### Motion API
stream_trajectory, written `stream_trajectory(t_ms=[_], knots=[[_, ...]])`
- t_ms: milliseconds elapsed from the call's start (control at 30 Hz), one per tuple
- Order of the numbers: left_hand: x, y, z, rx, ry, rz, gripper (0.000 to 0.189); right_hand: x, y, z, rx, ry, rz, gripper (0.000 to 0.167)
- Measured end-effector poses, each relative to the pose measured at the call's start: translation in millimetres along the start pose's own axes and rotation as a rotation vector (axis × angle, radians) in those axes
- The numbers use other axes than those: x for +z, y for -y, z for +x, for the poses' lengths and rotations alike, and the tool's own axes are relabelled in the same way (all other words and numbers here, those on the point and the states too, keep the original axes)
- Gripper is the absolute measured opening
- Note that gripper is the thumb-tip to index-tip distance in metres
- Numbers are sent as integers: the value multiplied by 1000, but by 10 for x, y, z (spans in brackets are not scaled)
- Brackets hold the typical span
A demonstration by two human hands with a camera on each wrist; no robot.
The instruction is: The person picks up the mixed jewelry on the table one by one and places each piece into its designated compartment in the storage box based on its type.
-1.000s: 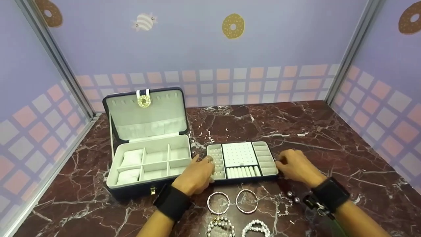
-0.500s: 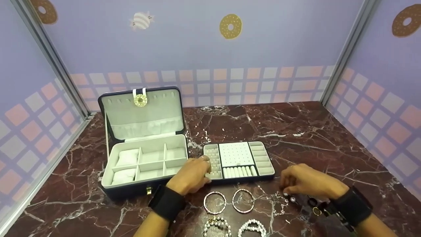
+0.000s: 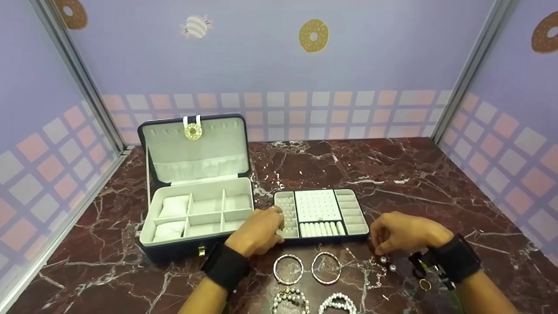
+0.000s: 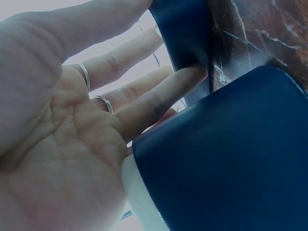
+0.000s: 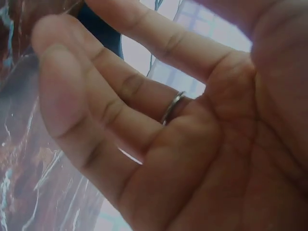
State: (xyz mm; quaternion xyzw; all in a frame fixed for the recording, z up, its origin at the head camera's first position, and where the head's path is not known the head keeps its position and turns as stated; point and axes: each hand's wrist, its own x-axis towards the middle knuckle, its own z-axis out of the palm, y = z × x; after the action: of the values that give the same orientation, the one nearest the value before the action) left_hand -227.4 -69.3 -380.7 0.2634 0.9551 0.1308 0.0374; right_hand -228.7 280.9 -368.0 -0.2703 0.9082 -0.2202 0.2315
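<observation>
A shallow jewelry tray (image 3: 316, 205) with a white dotted panel and ring rolls lies on the marble table. My left hand (image 3: 258, 231) rests at its left end, the fingers touching the tray's dark blue side (image 4: 185, 33) between the tray and the jewelry box (image 3: 198, 240). In the left wrist view two silver rings are on the fingers. My right hand (image 3: 403, 231) hovers off the tray's front right corner, above two pearl earrings (image 3: 388, 264). Its fingers (image 5: 62, 91) curl loosely with nothing between them. One silver ring (image 5: 173, 107) is worn on it.
The jewelry box stands with its lid (image 3: 196, 152) raised, two white cushions (image 3: 174, 207) inside. Two bangles (image 3: 288, 269), beaded bracelets (image 3: 338, 303), a fine chain (image 3: 375, 277) and a gold ring (image 3: 425, 284) lie in front. Patterned wall panels (image 3: 279, 65) enclose the table.
My right hand has left the tray's right end and moved toward me, over the pearl earrings. My left hand stays at the tray's left end.
</observation>
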Motion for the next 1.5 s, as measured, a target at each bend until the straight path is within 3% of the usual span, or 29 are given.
stream_trajectory(t_ms=[500, 767, 967, 1500], knots=[[0, -25, -9, -6, 10, -2, 24, 17, -14, 6, 52, 54, 24, 18], [11, -23, -15, 14, 3, -11, 24, 42, -62, 50, -12, 69, 0, 16], [14, -19, -20, 19, -10, -6, 24, 30, -85, 57, -7, 66, 33, 16], [24, -14, 3, -24, 20, -9, 24, -4, 30, 104, -101, -20, 3, 14]])
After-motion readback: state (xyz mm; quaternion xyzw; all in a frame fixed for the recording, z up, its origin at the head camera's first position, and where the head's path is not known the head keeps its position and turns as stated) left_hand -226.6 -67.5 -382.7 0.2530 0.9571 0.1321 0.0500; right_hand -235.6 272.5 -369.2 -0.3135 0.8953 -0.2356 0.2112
